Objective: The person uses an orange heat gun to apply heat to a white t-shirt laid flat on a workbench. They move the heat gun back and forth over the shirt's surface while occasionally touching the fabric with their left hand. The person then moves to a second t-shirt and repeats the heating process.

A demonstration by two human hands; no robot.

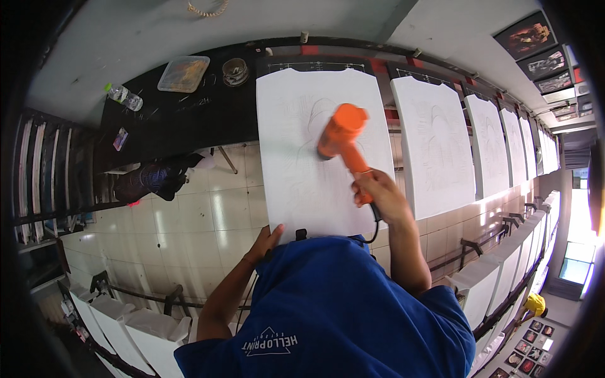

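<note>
In front of me a white T-shirt (pixel 299 183) lies stretched flat over a board, with faint thin lines printed on it. My right hand (pixel 380 192) is closed around the handle of an orange hair dryer (pixel 345 132). The dryer is slightly blurred and held above the middle of the shirt, its dark end towards the cloth. A black cord (pixel 375 233) runs from the handle down towards my body. My left hand (pixel 268 241) grips the near left corner of the shirt board, the thumb on top; its other fingers are partly hidden.
Several more white shirts (pixel 439 138) on boards stretch away to the right. On a black table (pixel 214 129) at the far left are a plastic box (pixel 183 74), a bottle (pixel 125 97) and a glass ashtray-like dish (pixel 235 71). Metal rails with covered boards (pixel 151 334) run behind me.
</note>
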